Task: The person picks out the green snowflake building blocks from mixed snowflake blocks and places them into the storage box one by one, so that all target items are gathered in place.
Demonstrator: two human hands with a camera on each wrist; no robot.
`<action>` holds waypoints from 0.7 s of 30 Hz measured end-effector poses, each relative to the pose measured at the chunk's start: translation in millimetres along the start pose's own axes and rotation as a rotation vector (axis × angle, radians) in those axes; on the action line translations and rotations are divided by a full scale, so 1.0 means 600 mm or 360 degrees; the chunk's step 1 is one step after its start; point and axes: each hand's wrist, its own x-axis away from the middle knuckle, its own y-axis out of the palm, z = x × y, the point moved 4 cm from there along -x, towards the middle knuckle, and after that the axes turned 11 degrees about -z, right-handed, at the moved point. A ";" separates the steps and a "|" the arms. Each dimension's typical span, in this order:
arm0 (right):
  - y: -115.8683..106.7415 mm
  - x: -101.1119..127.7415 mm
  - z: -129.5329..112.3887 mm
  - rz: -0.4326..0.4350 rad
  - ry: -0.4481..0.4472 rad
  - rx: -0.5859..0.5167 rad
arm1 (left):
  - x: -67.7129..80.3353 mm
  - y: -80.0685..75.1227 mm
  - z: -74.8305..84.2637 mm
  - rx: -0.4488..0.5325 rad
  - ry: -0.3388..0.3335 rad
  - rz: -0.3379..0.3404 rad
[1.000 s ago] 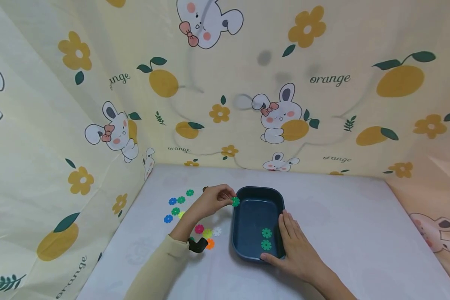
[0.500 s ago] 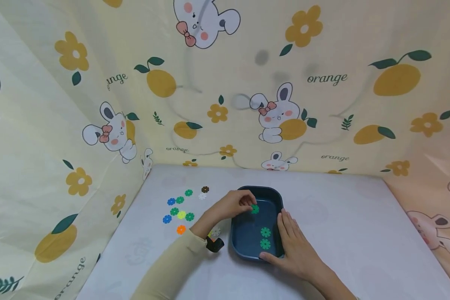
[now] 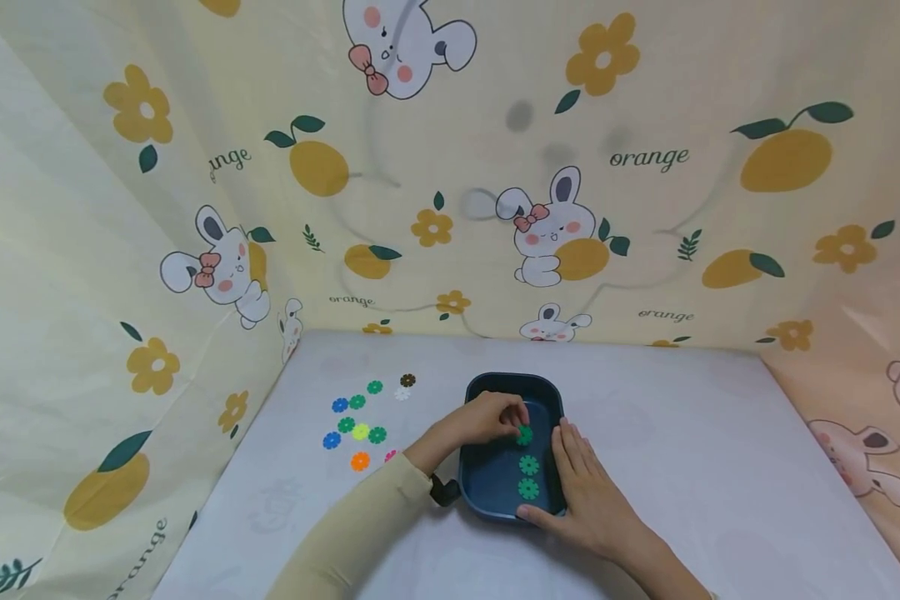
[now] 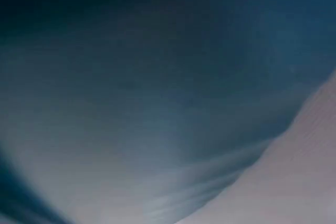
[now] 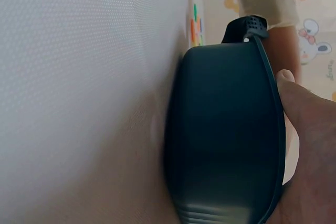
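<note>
The left hand [image 3: 492,417] has slipped from the tray [image 3: 487,490]'s left rim to inside it, pinching a green disc [image 3: 525,436] near two loose green discs [image 3: 528,488]; I see the right hand [image 3: 596,508] lying straight-fingered along its right rim.

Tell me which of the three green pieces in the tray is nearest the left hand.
The farthest green piece in the tray, at the fingertips of the left hand. The other two green pieces lie nearer the person, clear of that hand.
</note>
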 end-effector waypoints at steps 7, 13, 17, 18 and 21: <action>0.000 0.000 0.001 -0.0013 0.0004 0.0014 | -0.013 0.013 0.000 -0.0069 -0.0045 -0.0042; -0.003 0.001 0.001 -0.0002 0.0003 0.0016 | -0.024 0.023 -0.004 -0.0118 -0.0060 -0.0064; -0.002 0.001 0.000 0.0000 -0.0007 0.0007 | -0.026 0.026 -0.005 -0.0106 -0.0071 -0.0078; -0.002 0.001 -0.001 0.0002 -0.0010 0.0007 | -0.026 0.027 -0.005 -0.0100 -0.0073 -0.0081; -0.002 0.002 -0.002 0.0004 -0.0013 -0.0003 | -0.026 0.028 -0.005 -0.0103 -0.0072 -0.0082</action>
